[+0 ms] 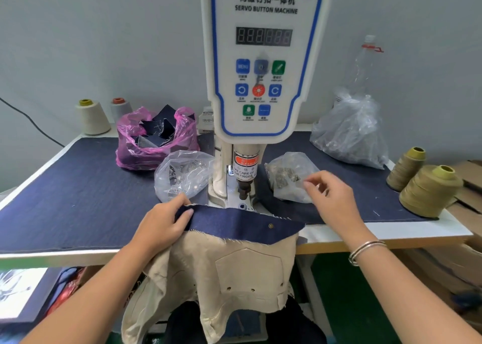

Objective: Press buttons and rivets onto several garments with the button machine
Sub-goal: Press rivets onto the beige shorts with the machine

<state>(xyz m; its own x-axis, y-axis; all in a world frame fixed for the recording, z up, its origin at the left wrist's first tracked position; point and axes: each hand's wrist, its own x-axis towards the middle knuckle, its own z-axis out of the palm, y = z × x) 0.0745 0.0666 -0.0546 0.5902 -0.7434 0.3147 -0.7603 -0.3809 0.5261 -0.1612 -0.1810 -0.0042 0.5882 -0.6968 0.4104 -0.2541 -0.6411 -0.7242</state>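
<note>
1. Left hand (163, 222) pinches the denim band (234, 219) of the garment (229, 273); we keep it flat.
2. Machine (260, 56) punch (243, 188) sits between the hands, just beyond the band; one rivet (270, 225) already set.
3. Right hand (331, 196), fingers loosely curled, holds nothing we can see, at the bag (289, 176). We'd take one rivet, fingers clear.

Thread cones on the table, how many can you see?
4. Cream cone and grey cone stand back left by the wall; two olive cones sit at the right edge. More may be hidden.
</note>
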